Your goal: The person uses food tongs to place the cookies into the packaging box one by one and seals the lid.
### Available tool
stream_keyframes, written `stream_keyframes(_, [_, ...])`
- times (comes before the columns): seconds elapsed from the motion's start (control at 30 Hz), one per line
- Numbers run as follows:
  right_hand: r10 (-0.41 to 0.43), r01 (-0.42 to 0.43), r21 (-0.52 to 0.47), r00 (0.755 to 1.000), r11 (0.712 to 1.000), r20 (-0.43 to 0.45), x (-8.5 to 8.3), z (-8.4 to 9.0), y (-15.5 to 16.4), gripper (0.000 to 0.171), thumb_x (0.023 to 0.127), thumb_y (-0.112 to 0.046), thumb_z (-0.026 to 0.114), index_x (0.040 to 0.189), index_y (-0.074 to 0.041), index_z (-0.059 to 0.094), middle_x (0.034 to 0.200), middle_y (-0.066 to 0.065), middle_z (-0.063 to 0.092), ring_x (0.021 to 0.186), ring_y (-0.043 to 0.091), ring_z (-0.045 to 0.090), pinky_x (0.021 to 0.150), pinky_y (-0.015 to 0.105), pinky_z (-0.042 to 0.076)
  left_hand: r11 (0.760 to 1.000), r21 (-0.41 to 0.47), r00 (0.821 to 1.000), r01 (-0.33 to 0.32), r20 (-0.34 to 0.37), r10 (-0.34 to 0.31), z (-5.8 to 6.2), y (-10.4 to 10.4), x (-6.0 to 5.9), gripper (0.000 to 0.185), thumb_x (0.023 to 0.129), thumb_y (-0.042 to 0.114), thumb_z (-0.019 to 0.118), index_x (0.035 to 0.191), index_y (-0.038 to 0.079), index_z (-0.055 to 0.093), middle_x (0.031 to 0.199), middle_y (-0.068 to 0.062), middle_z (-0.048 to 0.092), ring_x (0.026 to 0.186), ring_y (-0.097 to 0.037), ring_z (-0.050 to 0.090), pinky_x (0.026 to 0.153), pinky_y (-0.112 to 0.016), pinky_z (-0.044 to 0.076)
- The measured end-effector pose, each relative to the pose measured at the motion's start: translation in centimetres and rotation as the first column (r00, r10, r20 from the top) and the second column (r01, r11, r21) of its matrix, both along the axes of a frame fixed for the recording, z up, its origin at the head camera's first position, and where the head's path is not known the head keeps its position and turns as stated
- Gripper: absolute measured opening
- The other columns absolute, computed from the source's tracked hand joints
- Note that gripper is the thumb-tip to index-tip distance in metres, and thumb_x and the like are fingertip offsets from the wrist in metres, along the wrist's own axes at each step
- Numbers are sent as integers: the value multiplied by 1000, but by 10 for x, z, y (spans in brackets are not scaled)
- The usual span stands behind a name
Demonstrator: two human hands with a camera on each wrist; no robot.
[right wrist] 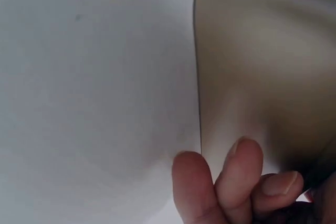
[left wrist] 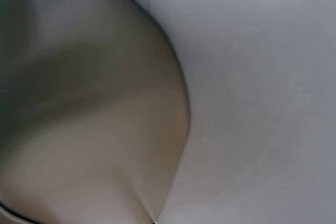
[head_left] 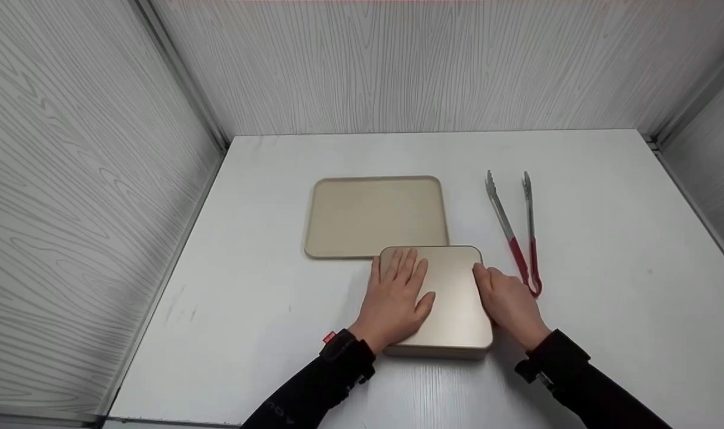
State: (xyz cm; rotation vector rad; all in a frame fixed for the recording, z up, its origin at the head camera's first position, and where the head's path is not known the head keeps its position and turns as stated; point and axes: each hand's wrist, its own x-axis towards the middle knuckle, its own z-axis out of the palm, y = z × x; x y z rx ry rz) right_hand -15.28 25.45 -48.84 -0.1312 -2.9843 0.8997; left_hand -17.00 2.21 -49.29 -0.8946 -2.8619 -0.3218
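Down in the lower middle of the head view, a flat gold tin box (head_left: pixel 454 298) with rounded corners lies on the white tabletop (head_left: pixel 606 250), and both hands are on it. The left hand (head_left: pixel 395 301) lies palm down on the left half of the lid, fingers straight and slightly spread, pointing toward the top of the frame; this grip is released, pressing flat rather than clasping. The right hand (head_left: pixel 507 304) sits against the box's right edge, its thumb on top of the lid near the upper right corner and its fingers curled down along the side, so this grip is grasping the box by its edge. In the right wrist view the fingertips (right wrist: pixel 241 174) are bent in at the bottom of the frame, just beside the box's (right wrist: pixel 262 66) curved edge. The left wrist view shows only a blurred part of the gold lid (left wrist: pixel 89 103) against the white surface.

Just above the box in the head view, toward the centre of the frame, lies a beige tray (head_left: pixel 373 215), its lower right corner meeting the box's upper left edge. Right of the box, a pair of metal tongs with red handles (head_left: pixel 519 235) lies apart from it, with the joined end near the right hand's knuckles.
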Motion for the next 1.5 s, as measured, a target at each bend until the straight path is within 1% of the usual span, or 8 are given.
stream_keyframes(0.2, [0, 0, 4, 1000, 1000, 0, 2, 1, -1, 55, 111, -41, 34, 75, -6, 55, 66, 12, 56, 69, 32, 64, 61, 49, 51, 1000, 17, 999, -11, 44, 11, -1, -1, 2, 61, 108, 48, 35, 159, 15, 39, 168, -9, 29, 156, -31, 21, 122, -64, 21])
stream_keyframes(0.43, [5, -4, -18, 999, 1000, 53, 0, 1, 2, 59, 110, -46, 29, 76, -7, 56, 65, 9, 56, 63, 24, 60, 58, 38, 47, 999, 36, 997, -19, 74, 16, 0, -1, 1, 61, 108, 48, 36, 159, 15, 39, 168, -8, 28, 156, -31, 20, 121, -65, 24])
stream_keyframes(0.7, [25, -25, 39, 1000, 999, 0, 5, 5, -2, 51, 110, -45, 38, 81, -5, 51, 63, 9, 52, 56, 24, 53, 49, 36, 40, 1000, 3, 999, -18, 44, 17, 3, -1, 0, 62, 108, 48, 35, 160, 14, 38, 168, -9, 27, 156, -34, 19, 122, -65, 22])
stream_keyframes(0.83, [34, -35, 22, 998, 999, 51, 14, 7, -4, 51, 107, -53, 41, 87, -6, 47, 64, 8, 52, 54, 21, 51, 49, 33, 37, 1000, 3, 999, -9, 37, 9, 2, -1, 3, 63, 108, 48, 36, 159, 12, 38, 168, -7, 29, 155, -40, 18, 121, -67, 22])
stream_keyframes(0.97, [34, -37, 21, 989, 999, 141, 24, 10, -3, 63, 102, -65, 41, 86, -5, 52, 64, 8, 55, 53, 20, 53, 50, 32, 39, 999, 37, 999, -31, 33, 30, 0, 0, 4, 61, 107, 47, 38, 158, 14, 41, 168, -7, 28, 155, -41, 17, 120, -66, 25])
stream_keyframes(1.17, [39, -27, -45, 949, 999, 313, 41, 11, -6, 76, 97, -76, 35, 65, -10, 57, 56, 6, 58, 45, 19, 57, 48, 32, 42, 993, 79, 996, -88, 25, 86, 0, -1, 6, 56, 107, 44, 42, 155, 16, 47, 167, -12, 30, 153, -46, 21, 114, -65, 37])
stream_keyframes(1.3, [21, 15, -103, 942, 995, 335, 50, 11, -9, 74, 97, -76, 37, 62, -12, 52, 55, 6, 58, 42, 21, 58, 49, 31, 44, 994, 50, 995, -98, 5, 98, 2, 2, 7, 56, 107, 43, 42, 154, 12, 48, 165, -13, 33, 152, -43, 26, 110, -61, 45])
stream_keyframes(1.5, [18, 22, -107, 932, 994, 362, 69, 13, -13, 71, 95, -75, 45, 68, -10, 56, 57, 6, 58, 40, 20, 56, 45, 31, 42, 991, 5, 991, -134, -16, 134, 3, 7, 9, 57, 109, 43, 41, 153, 7, 48, 165, -13, 33, 151, -38, 31, 105, -57, 51])
